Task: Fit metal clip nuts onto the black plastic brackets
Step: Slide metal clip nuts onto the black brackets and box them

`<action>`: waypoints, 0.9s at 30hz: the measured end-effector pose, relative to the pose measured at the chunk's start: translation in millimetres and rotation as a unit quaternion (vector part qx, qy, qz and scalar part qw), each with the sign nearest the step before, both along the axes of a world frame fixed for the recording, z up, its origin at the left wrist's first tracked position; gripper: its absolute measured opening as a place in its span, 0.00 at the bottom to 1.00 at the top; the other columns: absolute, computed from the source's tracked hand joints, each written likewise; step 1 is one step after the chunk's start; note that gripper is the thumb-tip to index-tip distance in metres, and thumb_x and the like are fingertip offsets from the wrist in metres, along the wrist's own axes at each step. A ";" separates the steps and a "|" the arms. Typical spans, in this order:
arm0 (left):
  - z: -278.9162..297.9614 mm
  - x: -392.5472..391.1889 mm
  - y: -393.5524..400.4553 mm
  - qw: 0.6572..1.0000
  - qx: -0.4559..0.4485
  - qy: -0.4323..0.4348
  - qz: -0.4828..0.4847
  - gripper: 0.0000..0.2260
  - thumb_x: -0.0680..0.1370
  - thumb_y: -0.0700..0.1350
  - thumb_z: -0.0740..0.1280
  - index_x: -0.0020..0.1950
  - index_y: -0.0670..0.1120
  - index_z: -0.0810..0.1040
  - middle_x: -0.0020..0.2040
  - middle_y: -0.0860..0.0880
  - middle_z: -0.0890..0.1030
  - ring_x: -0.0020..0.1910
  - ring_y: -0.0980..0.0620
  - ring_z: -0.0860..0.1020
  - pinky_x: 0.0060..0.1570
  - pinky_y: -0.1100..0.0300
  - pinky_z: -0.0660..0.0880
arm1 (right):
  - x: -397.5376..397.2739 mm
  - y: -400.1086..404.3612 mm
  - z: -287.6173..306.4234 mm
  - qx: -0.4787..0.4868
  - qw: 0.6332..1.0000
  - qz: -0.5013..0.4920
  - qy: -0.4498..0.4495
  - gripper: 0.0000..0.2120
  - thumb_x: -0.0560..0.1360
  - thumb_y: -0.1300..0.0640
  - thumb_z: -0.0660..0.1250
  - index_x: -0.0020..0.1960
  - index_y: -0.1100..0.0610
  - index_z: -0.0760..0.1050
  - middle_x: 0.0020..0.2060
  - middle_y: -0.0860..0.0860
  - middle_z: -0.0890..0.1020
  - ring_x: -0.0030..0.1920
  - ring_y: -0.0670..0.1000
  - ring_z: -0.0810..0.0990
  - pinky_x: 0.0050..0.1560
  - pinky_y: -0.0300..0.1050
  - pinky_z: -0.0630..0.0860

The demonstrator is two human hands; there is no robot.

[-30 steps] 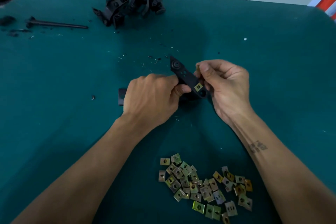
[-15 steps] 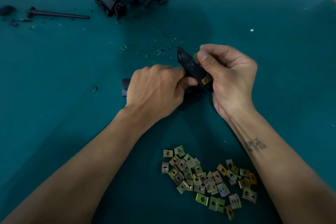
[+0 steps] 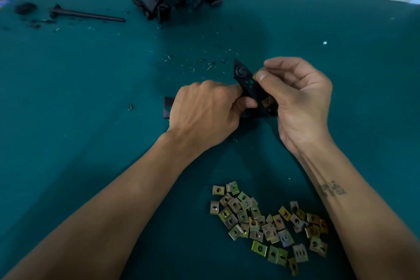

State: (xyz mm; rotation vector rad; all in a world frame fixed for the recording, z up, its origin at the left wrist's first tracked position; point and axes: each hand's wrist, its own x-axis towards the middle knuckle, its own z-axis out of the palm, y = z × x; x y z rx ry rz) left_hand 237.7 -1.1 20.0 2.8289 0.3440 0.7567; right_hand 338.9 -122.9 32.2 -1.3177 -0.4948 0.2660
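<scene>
Since a second ago both hands have lifted the black bracket (image 3: 251,88) farther from the tabletop (image 3: 91,98), left hand (image 3: 204,113) gripping its lower end, right hand (image 3: 297,100) pinching a clip nut (image 3: 256,75) at its edge

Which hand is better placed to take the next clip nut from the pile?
Probably the right hand: the pile of clip nuts lies nearer its forearm, while the left hand grips the black bracket and steadies it.
</scene>
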 end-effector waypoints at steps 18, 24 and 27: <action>0.9 -0.9 -1.3 1.000 -0.004 0.017 0.014 0.11 0.80 0.50 0.64 0.40 0.47 0.77 0.36 0.47 0.81 0.33 0.37 0.77 0.32 0.54 0.65 | -10.2 3.6 2.7 0.035 0.989 0.112 0.093 0.06 0.71 0.66 0.60 0.37 0.59 0.70 0.42 0.62 0.76 0.39 0.57 0.73 0.39 0.52 0.72; -1.3 -1.4 -0.6 1.000 -0.011 0.001 0.004 0.15 0.81 0.54 0.60 0.39 0.47 0.76 0.34 0.45 0.80 0.31 0.37 0.75 0.31 0.55 0.62 | -10.9 4.7 -0.9 0.000 0.995 0.093 0.035 0.05 0.69 0.66 0.65 0.41 0.58 0.71 0.38 0.56 0.78 0.35 0.56 0.76 0.41 0.51 0.73; 0.3 -2.1 -0.7 1.000 -0.016 0.009 -0.010 0.11 0.78 0.51 0.60 0.38 0.49 0.68 0.34 0.43 0.79 0.31 0.36 0.75 0.31 0.54 0.62 | -10.8 4.1 -2.6 -0.018 0.995 0.098 -0.010 0.12 0.63 0.67 0.69 0.43 0.57 0.71 0.39 0.53 0.80 0.37 0.54 0.76 0.39 0.51 0.74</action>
